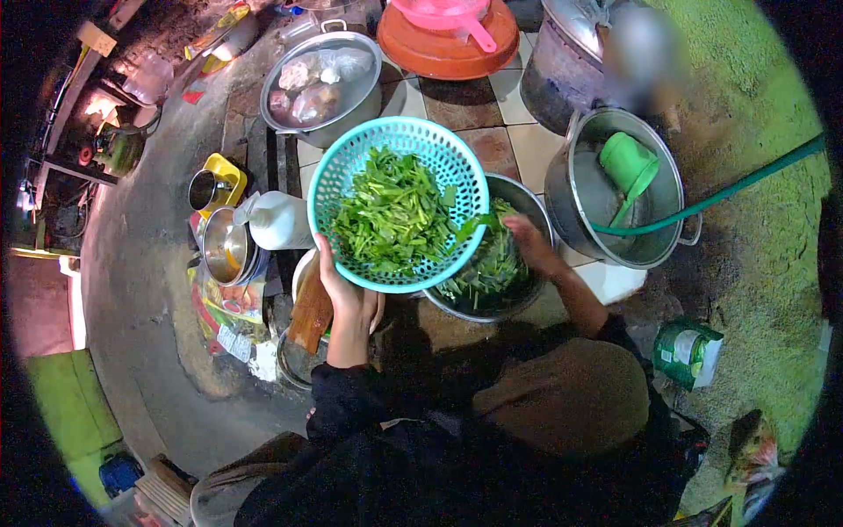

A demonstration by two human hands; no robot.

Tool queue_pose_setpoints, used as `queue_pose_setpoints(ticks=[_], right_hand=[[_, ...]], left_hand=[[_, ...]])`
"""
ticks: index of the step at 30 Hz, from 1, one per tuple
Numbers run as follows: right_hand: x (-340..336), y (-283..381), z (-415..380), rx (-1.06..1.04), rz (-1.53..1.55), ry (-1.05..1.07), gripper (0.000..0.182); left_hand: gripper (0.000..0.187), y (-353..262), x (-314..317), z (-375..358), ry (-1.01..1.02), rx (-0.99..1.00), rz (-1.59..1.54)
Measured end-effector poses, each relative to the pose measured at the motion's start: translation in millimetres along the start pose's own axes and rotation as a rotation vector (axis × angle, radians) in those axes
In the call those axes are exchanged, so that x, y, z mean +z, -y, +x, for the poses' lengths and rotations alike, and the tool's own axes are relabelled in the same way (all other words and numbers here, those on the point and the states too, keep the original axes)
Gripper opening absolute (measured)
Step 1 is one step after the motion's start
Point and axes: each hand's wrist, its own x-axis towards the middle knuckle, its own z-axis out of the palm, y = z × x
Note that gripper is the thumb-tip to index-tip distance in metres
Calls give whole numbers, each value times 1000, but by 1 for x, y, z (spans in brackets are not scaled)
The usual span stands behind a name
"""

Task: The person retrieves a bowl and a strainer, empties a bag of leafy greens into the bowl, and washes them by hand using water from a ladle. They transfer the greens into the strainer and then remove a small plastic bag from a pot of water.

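Note:
My left hand (342, 285) is closed on the lower left rim of a turquoise colander (320, 189), its thumb over the edge. Chopped leafy greens (391, 211) fill the middle of the colander, and a few leaves hang over its right rim. Below and to the right, partly covered by the colander, a metal pot (546, 220) holds water and more cut greens (496, 268). Over this pot's right side is my right hand (531, 246), slightly blurred, with its fingers stretched out and nothing visible in them.
A pot with bagged items (316, 88) stands at the upper left. On the right, a large pot (575, 193) holds a green dipper (628, 165), with a green hose (738, 189) across it. A white bottle (279, 220), metal bowls (224, 246) and a wooden board (312, 312) are on the left.

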Motion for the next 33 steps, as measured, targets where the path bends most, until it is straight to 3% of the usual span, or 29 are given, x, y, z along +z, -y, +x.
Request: queue_pose_setpoints(ticks=[1, 3, 6, 8, 10, 11, 14, 16, 18, 21, 22, 26, 27, 29, 30, 32, 33], right_hand=[[12, -14, -7, 2, 0, 0, 30], [29, -33, -13, 317, -340, -212, 39], [32, -46, 14, 418, -98, -321, 52], [43, -42, 34, 402, -64, -375, 59], [55, -47, 58, 420, 245, -299, 51], [63, -51, 65, 424, 247, -299, 51], [88, -63, 70, 170, 506, -87, 40], [93, -29, 64, 135, -2, 263, 34], [110, -22, 48, 172, -289, 492, 34], [128, 21, 28, 209, -103, 455, 39], [120, 64, 22, 262, 19, 370, 39], [125, 52, -36, 392, -200, 407, 40], [123, 42, -46, 183, -274, 355, 38], [103, 38, -57, 132, -529, 496, 21], [89, 35, -52, 134, -530, 497, 21], [62, 28, -51, -576, -797, 523, 18], [59, 31, -48, -81, -659, 468, 20]], left_hand=[[64, -3, 0, 1, -7, 26, 15], [63, -8, 6, -1, -19, 38, 16], [61, -9, -6, 2, -51, 40, 29], [61, -8, -10, 3, -38, 46, 30], [61, -8, -9, 4, -25, 58, 24], [61, -9, -8, 3, -35, 51, 32], [62, -10, -9, 2, -52, 43, 47], [63, -11, -9, 2, -33, 30, 11], [63, -13, -6, 2, -29, 50, 28], [64, -14, -5, 1, -25, 66, 36], [64, -15, -6, 1, -22, 66, 33], [61, -17, -7, 2, -63, 76, 65], [61, -17, -7, 2, -65, 76, 65], [61, -17, -6, 2, -54, 68, 62], [61, -16, -7, 3, -54, 67, 60], [60, -14, -10, 4, -53, 60, 32], [60, -13, -10, 5, -45, 47, 15]])
